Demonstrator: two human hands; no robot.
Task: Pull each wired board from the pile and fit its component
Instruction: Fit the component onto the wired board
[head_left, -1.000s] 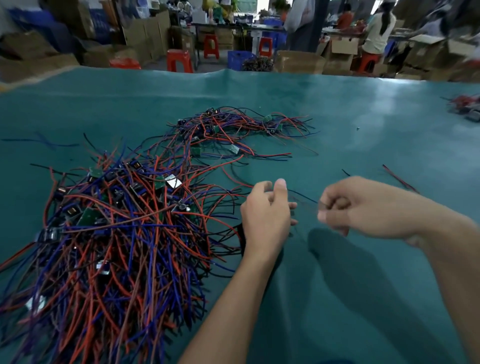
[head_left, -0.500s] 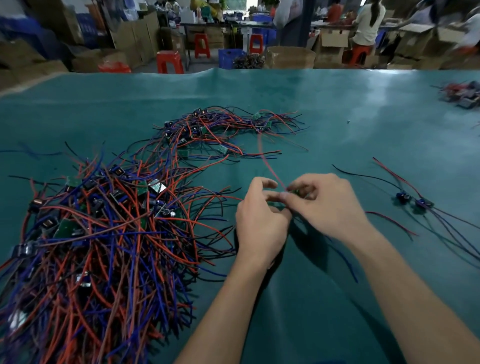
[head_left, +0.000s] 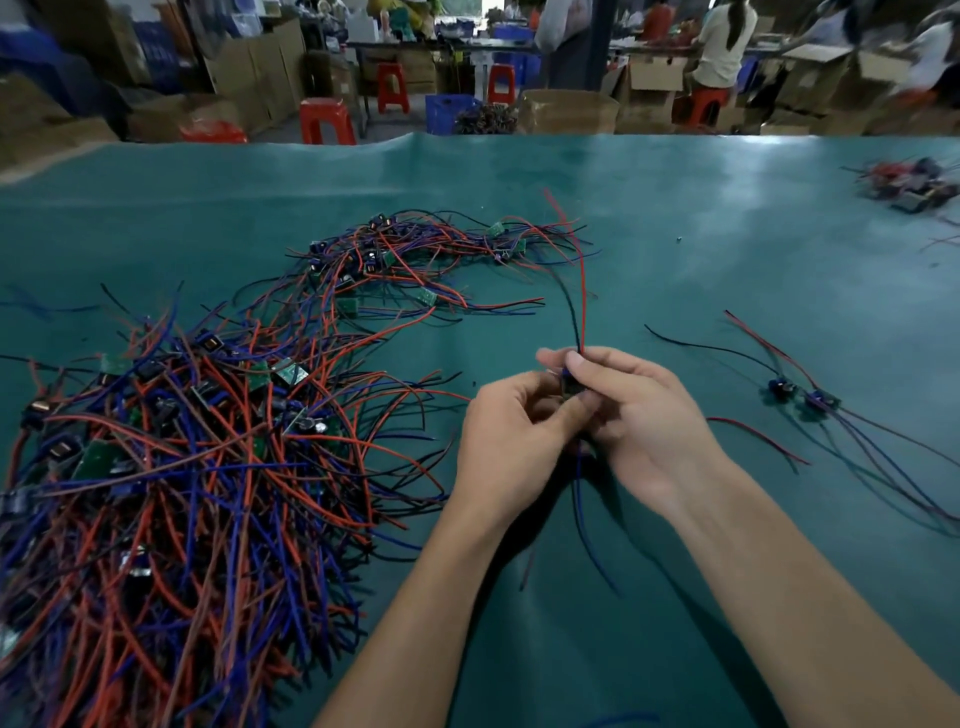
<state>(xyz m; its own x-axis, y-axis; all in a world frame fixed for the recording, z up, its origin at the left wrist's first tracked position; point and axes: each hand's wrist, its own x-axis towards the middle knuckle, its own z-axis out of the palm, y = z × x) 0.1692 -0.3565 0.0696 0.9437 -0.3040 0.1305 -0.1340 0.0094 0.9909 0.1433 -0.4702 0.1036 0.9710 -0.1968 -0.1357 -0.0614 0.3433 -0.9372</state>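
Above the green table (head_left: 727, 218), both hands pinch one small wired board (head_left: 571, 385).

The left hand (head_left: 511, 441) and right hand (head_left: 641, 410) meet fingertip to fingertip around it; its red and black wires rise upward, blue ones hang below. The tangled pile (head_left: 171, 467) lies to the left, and two finished boards (head_left: 802, 397) rest to the right.

Small wired board (head_left: 571, 385) between hands, beside pile (head_left: 171, 467)
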